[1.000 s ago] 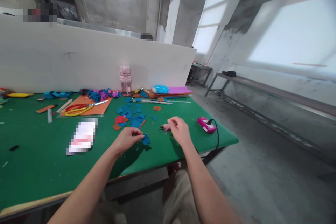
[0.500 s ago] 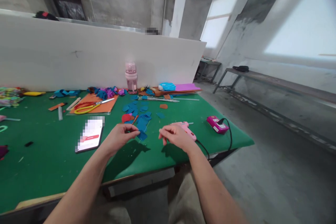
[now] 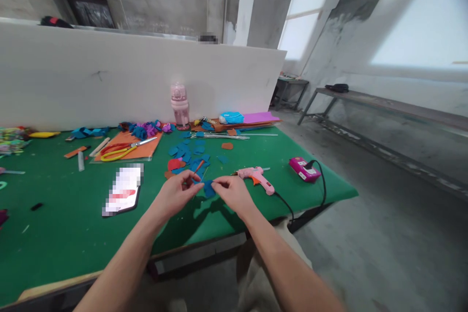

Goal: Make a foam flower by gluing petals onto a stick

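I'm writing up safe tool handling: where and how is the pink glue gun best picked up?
Probably by its handle, the right hand coming from the near right. The pink glue gun lies on its side, nozzle pointing left and handle slanting toward the near right, so this keeps the grip off the nozzle. Mind the cord at the handle's end.

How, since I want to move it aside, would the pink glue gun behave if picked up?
The glue gun is probably stiff, as it looks like moulded plastic. Lying flat on its side, it seems unlikely to roll. The black cord attached to it would probably tug as it lifts.
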Demonstrator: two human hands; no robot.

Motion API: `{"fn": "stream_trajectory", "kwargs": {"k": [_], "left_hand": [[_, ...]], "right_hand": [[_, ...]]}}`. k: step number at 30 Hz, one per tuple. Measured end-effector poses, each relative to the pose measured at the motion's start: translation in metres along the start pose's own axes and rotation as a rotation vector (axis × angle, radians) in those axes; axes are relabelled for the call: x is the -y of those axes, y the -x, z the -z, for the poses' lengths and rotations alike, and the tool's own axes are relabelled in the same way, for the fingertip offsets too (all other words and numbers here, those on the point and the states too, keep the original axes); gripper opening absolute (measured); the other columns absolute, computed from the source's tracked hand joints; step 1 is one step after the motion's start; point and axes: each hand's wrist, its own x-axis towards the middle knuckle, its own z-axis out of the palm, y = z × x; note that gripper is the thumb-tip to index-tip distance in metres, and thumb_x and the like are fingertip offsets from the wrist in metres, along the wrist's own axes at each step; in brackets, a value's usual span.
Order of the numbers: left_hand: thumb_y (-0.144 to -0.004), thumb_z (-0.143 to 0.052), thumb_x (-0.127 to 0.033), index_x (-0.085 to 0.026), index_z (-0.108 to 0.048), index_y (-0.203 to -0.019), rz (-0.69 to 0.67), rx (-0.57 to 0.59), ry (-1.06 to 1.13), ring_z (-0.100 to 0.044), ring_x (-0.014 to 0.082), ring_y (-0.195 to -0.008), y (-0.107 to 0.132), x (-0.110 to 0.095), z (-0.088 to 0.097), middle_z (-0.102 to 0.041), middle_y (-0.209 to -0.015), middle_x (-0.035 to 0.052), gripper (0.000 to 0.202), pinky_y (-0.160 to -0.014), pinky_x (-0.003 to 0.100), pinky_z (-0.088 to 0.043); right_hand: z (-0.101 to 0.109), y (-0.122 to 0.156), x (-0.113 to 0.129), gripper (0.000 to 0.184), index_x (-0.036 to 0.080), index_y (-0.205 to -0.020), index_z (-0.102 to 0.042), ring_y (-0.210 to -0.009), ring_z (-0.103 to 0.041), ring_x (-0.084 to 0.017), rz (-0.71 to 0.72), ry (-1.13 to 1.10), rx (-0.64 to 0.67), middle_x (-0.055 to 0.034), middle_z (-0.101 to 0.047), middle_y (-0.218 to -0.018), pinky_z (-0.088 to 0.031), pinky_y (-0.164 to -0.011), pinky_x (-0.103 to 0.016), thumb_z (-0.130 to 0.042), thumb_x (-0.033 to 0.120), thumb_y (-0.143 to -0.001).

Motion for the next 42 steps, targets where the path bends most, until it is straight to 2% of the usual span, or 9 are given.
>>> {"fn": "stream_trajectory", "kwargs": {"k": [3,7,9,12,16,20,25,33,42], "left_hand": [[-0.079,-0.04,-0.037,-0.017,-0.058,-0.087,0.032,-0.062,0.102,-0.041,0.009,-0.049,0.005,-0.007,-0.003,-0.051,-0.061,-0.0019,0.028,-0.046,0.02,-0.033],[-0.079,-0.041,-0.037,-0.017,-0.059,-0.092,0.028,-0.04,0.239,-0.046,0.0095,-0.051,0.009,-0.014,-0.012,-0.054,-0.065,-0.0004,0.03,-0.047,0.02,-0.037],[-0.079,-0.042,-0.039,-0.017,-0.057,-0.099,0.044,-0.007,0.279,-0.05,0.0102,-0.05,0.009,-0.015,-0.018,-0.056,-0.063,-0.0002,0.034,-0.048,0.021,-0.04],[-0.081,-0.037,-0.042,-0.019,-0.051,-0.108,0.084,0.007,0.27,-0.038,0.0066,-0.035,0.011,-0.017,-0.026,-0.051,-0.055,-0.0041,0.038,-0.036,0.019,-0.031],[-0.082,-0.036,-0.041,-0.02,-0.046,-0.095,0.039,0.015,0.353,-0.043,0.0073,-0.039,0.016,-0.024,-0.04,-0.053,-0.058,-0.0048,0.026,-0.038,0.018,-0.034],[-0.083,-0.032,-0.043,-0.02,-0.042,-0.077,0.044,0.072,0.373,-0.048,0.0087,-0.041,0.02,-0.028,-0.055,-0.057,-0.057,-0.0035,0.025,-0.04,0.019,-0.035],[-0.084,-0.03,-0.045,-0.022,-0.041,-0.08,0.045,0.041,0.298,-0.038,0.0071,-0.032,0.017,-0.023,-0.061,-0.057,-0.057,-0.0049,0.026,-0.033,0.019,-0.026],[-0.084,-0.03,-0.043,-0.021,-0.041,-0.081,0.018,0.088,0.254,-0.043,0.0073,-0.034,0.019,-0.019,-0.067,-0.059,-0.062,-0.0039,0.025,-0.035,0.019,-0.03],[-0.085,-0.029,-0.043,-0.021,-0.042,-0.08,0.02,0.056,0.241,-0.045,0.008,-0.034,0.017,-0.018,-0.067,-0.06,-0.062,-0.0036,0.025,-0.036,0.019,-0.031]], "right_hand": [[0.008,-0.005,0.0,0.021,0.015,-0.063,-0.066,-0.054,-0.048,-0.012,-0.122,-0.223,-0.162,0.0003,-0.058,-0.055,-0.035,-0.053,-0.023,-0.055,0.032,-0.067],[0.012,-0.005,0.001,0.02,0.015,-0.056,-0.064,-0.057,-0.048,-0.012,-0.131,-0.343,-0.227,0.0014,-0.056,-0.052,-0.036,-0.057,-0.023,-0.055,0.031,-0.067],[0.013,-0.004,0.001,0.023,0.016,-0.055,-0.063,-0.056,-0.048,-0.012,-0.102,-0.311,-0.253,0.0015,-0.055,-0.051,-0.036,-0.055,-0.024,-0.053,0.031,-0.069],[0.016,-0.003,0.002,0.023,0.017,-0.063,-0.065,-0.058,-0.052,-0.014,0.005,-0.155,-0.341,-0.0003,-0.061,-0.058,-0.038,-0.056,-0.024,-0.049,0.03,-0.072],[0.02,-0.001,0.004,0.022,0.018,-0.07,-0.067,-0.065,-0.056,-0.015,0.17,0.056,-0.442,-0.0031,-0.065,-0.069,-0.04,-0.064,-0.026,-0.046,0.026,-0.075],[0.018,-0.001,0.002,0.024,0.017,-0.069,-0.067,-0.06,-0.056,-0.016,0.085,-0.048,-0.382,-0.0032,-0.065,-0.064,-0.042,-0.059,-0.026,-0.047,0.029,-0.074],[0.015,-0.003,-0.001,0.024,0.017,-0.067,-0.067,-0.054,-0.053,-0.015,-0.008,-0.206,-0.324,-0.0018,-0.063,-0.058,-0.04,-0.051,-0.025,-0.05,0.032,-0.071],[0.015,-0.003,-0.003,0.025,0.016,-0.073,-0.069,-0.056,-0.056,-0.015,-0.038,-0.282,-0.31,-0.0023,-0.065,-0.063,-0.042,-0.053,-0.024,-0.05,0.033,-0.072],[0.014,-0.002,0.002,0.024,0.015,-0.073,-0.069,-0.058,-0.053,-0.014,-0.062,-0.376,-0.285,-0.0021,-0.063,-0.061,-0.041,-0.053,-0.023,-0.052,0.032,-0.071]]}}
